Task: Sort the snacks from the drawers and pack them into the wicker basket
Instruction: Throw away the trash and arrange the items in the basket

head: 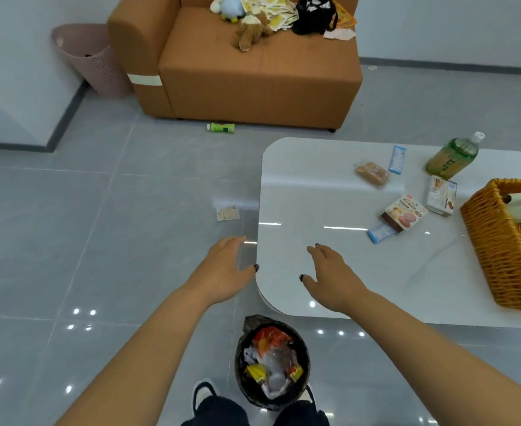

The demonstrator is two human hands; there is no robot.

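Note:
The wicker basket [495, 241] stands at the right edge of the white table [314, 186], with some packets inside it. Snacks lie on the table left of it: a bread packet [372, 174], two blue wrappers [397, 159] [381, 232], a pink-and-white box [405, 212], a small carton [441, 195] and a green drink bottle [452, 156]. My left hand [222, 269] hovers over the floor just off the table's left edge, fingers relaxed and empty. My right hand [330, 275] hovers over the table's near left corner, also empty. No drawers are in view.
A bin [272, 362] full of wrappers stands on the floor by my feet. A small packet [228, 213] lies on the floor left of the table, and a green bottle [221, 127] in front of the orange sofa [253, 84]. A pink laundry basket [93, 59] stands beside the sofa.

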